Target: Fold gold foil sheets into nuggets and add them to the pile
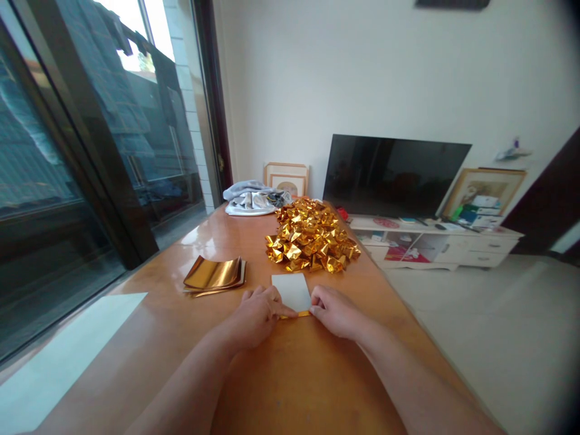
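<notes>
Off to the left of my left hand (260, 311), beyond the edge of the wooden table (281, 380), I have a glass door (113, 115) in a dark frame, with hanging cloth showing blurred behind it. Well ahead of that same hand, at the table's far end, lies a grey and silvery bundle (254, 202), with light wooden frames (296, 180) propped behind it. Ahead and rightward of my right hand (335, 311), a black television (394, 175) stands over a low white cabinet (480, 258); farther right, a gold-framed picture (498, 180) leans against the white wall (294, 78).
</notes>
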`<control>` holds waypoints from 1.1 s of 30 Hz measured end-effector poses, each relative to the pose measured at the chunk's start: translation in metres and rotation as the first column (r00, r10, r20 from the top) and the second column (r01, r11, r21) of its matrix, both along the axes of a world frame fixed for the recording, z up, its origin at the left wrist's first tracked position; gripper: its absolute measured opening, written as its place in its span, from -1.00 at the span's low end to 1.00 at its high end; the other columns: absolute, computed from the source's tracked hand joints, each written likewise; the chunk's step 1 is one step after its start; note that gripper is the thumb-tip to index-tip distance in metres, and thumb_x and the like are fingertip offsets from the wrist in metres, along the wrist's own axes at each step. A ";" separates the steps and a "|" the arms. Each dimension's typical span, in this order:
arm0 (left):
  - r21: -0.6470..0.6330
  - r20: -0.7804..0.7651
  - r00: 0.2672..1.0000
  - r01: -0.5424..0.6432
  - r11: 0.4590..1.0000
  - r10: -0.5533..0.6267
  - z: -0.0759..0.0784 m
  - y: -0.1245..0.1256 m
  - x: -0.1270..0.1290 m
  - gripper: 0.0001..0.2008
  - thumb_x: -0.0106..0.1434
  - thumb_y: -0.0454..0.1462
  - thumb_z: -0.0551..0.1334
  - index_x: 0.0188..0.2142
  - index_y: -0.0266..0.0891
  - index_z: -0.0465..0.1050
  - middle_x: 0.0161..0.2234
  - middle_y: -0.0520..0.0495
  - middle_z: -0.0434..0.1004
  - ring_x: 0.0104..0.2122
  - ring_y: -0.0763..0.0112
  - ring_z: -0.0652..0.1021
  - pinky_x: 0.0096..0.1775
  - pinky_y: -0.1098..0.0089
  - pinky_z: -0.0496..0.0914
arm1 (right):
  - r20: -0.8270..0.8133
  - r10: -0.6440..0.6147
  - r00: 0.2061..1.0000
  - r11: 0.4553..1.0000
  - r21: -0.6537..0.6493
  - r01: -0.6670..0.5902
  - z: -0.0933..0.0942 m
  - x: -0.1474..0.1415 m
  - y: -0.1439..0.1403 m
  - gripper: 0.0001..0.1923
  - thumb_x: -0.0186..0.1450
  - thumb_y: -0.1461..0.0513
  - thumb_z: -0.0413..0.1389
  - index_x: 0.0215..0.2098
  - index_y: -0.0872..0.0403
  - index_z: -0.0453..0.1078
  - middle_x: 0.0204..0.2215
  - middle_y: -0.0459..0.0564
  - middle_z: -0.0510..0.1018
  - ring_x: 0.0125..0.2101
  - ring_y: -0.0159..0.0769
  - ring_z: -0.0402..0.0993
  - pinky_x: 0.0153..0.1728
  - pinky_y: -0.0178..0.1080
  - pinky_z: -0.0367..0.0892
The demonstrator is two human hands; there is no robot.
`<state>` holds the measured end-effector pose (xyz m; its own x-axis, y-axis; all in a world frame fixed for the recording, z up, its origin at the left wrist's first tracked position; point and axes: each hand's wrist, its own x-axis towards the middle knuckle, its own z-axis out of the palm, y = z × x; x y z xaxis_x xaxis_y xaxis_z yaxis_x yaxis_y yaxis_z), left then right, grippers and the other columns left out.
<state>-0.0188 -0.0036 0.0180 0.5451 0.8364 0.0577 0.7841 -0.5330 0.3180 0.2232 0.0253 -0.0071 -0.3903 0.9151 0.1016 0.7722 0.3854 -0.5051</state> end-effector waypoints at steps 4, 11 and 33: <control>-0.009 -0.016 1.000 -0.016 1.000 0.016 0.000 0.000 0.000 -0.52 0.35 -0.34 0.05 0.03 0.36 0.49 -0.14 -0.03 0.42 -0.11 0.20 0.36 -0.05 0.19 0.18 | 0.025 -0.002 1.000 1.000 0.021 0.002 -0.001 0.000 0.000 -0.99 0.27 0.28 0.10 -0.33 0.05 0.34 -0.34 -0.09 0.50 -0.32 -0.35 0.33 -0.37 -0.34 0.04; 0.003 -0.002 1.000 -0.020 1.000 0.020 -0.005 0.002 -0.002 -0.55 0.36 -0.30 0.04 0.00 0.35 0.52 -0.13 -0.05 0.42 -0.10 0.17 0.37 -0.06 0.19 0.18 | 0.069 -0.024 0.997 0.998 0.066 0.020 -0.010 0.000 0.005 -0.93 0.24 0.34 0.07 -0.32 0.06 0.35 -0.34 -0.09 0.50 -0.34 -0.35 0.33 -0.40 -0.35 0.02; 0.025 0.019 0.999 -0.035 0.999 0.035 -0.004 -0.001 0.000 -0.53 0.34 -0.30 0.01 -0.02 0.34 0.53 -0.09 -0.12 0.43 -0.07 0.12 0.37 -0.02 0.11 0.20 | 0.542 0.005 0.840 0.977 0.177 -0.121 0.033 -0.026 -0.070 -0.53 0.38 0.29 -0.09 0.16 -0.14 0.42 -0.22 0.08 0.51 -0.19 -0.16 0.41 -0.24 -0.24 0.20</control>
